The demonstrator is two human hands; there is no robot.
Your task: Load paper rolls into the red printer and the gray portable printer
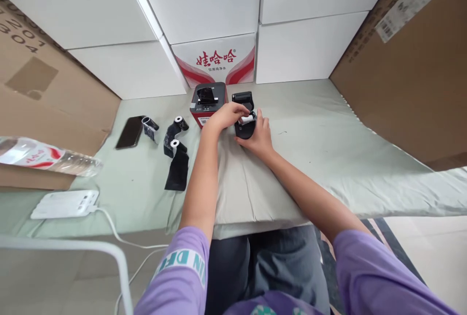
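While gripping a black device [245, 127], 2 hands [243, 127].

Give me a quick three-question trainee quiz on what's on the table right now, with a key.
1. True or false: the left hand and right hand both touch the small black device.
2. Which lies furthest to the left on the green cloth?
A. black phone
B. red-and-black printer
C. black ribbon rolls
3. Fill in: the white power bank has a white ____ plugged into it.

Key:
1. True
2. A
3. cable
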